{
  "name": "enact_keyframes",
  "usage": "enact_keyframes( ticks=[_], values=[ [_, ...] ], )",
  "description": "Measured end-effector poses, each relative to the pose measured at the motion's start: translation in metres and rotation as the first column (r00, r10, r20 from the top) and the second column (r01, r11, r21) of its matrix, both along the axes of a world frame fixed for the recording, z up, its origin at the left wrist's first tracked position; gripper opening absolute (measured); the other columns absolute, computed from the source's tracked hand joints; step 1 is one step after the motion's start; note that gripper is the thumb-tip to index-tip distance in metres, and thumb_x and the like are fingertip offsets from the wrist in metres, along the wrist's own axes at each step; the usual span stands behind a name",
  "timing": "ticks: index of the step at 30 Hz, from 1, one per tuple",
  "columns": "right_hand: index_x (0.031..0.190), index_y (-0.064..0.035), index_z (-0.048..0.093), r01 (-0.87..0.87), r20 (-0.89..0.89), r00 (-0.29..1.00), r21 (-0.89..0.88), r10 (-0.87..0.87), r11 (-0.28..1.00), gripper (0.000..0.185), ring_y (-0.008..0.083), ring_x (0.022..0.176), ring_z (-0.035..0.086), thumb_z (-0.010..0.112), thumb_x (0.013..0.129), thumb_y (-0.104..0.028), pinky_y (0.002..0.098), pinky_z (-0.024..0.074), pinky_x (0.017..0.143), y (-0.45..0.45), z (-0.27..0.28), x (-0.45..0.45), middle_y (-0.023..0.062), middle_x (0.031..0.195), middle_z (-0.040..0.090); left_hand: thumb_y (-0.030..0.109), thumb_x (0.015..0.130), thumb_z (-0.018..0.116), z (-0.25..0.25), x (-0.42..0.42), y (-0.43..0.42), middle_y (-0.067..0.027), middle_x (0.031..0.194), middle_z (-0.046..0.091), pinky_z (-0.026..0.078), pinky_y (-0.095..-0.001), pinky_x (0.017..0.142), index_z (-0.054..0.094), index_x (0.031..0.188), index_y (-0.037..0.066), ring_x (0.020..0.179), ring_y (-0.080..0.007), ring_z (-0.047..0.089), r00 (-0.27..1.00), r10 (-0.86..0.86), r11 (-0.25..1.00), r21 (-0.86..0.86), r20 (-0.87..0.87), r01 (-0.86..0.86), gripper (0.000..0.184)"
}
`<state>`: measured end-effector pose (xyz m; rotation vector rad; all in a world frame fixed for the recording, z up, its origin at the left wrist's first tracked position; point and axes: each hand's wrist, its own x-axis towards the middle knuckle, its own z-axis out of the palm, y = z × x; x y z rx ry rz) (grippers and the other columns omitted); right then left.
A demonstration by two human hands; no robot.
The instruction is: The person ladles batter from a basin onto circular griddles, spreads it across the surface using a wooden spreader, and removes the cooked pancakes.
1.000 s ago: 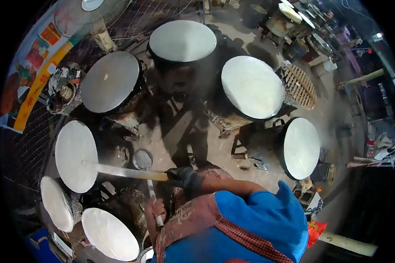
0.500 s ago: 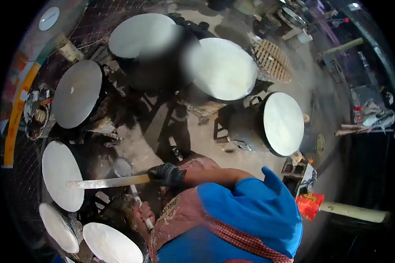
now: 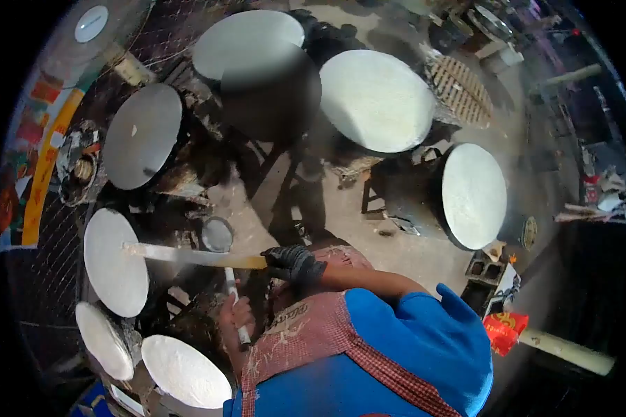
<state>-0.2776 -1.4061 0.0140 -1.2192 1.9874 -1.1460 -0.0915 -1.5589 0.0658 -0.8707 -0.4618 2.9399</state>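
My right hand (image 3: 296, 265), in a dark glove, is closed round the end of a long flat wooden spatula (image 3: 202, 258). The spatula's pale tip lies over the upper part of a round griddle (image 3: 117, 274) coated in white; whether it touches the surface I cannot tell. Below it, my bare left hand (image 3: 236, 316) grips the light handle of a ladle (image 3: 218, 235). The ladle's round bowl hangs beyond the spatula, apart from the griddle. Part of the ladle's handle passes behind the spatula.
More white-coated griddles stand around me: two at lower left (image 3: 104, 340) (image 3: 186, 372), one at top left (image 3: 247, 35), one at top (image 3: 375, 101), one at right (image 3: 474, 197). A greyer griddle (image 3: 144, 135) stands left. A slatted wooden rack (image 3: 460, 90) lies upper right. A dark blur hides the upper middle.
The whole view has shifted, so things appear farther right. Against the griddle, the spatula's tip has moved from just below its middle to its upper part. Both hands keep their holds.
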Motion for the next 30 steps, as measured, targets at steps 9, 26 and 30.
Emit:
enact_keyframes(
  ticks=[9,26,30],
  values=[
    [0.088,-0.0032,0.055,-0.113,-0.026,0.993,0.036,0.114,0.993,0.032,0.0343,0.071,0.053,0.055,0.076,-0.032,0.0392,0.0419,0.062,-0.018,0.017,0.008,0.0172,0.077,0.054,0.018,0.09,0.039,0.013,0.014,0.013,0.0004,0.055,0.032,0.03,-0.0212,0.035,0.045,0.098,0.008,0.039,-0.0077,0.03,0.993,0.081,0.986,0.141,0.087,-0.093,0.015],
    [0.084,-0.0069,0.055,-0.431,0.002,0.901,0.13,0.434,0.893,0.026,0.0329,0.068,0.054,0.055,0.076,-0.032,0.0405,0.0426,0.058,-0.062,0.017,0.032,0.0161,0.075,0.056,0.031,0.089,0.038,-0.01,0.076,0.017,0.0049,0.044,0.03,0.025,-0.0207,0.034,0.035,0.059,0.013,0.037,-0.0056,0.029,0.991,0.135,0.982,0.138,-0.004,-0.133,0.035],
    [0.086,-0.0046,0.055,-0.495,0.161,0.866,0.14,0.474,0.857,0.024,0.0337,0.069,0.054,0.056,0.077,-0.026,0.04,0.0421,0.059,-0.082,0.051,0.033,0.0187,0.076,0.055,0.033,0.089,0.04,-0.008,0.083,0.022,0.0025,0.046,0.029,0.023,-0.0238,0.037,0.036,0.06,0.011,0.037,-0.0075,0.026,0.963,0.27,0.928,0.261,0.025,-0.267,0.036]
  ],
)
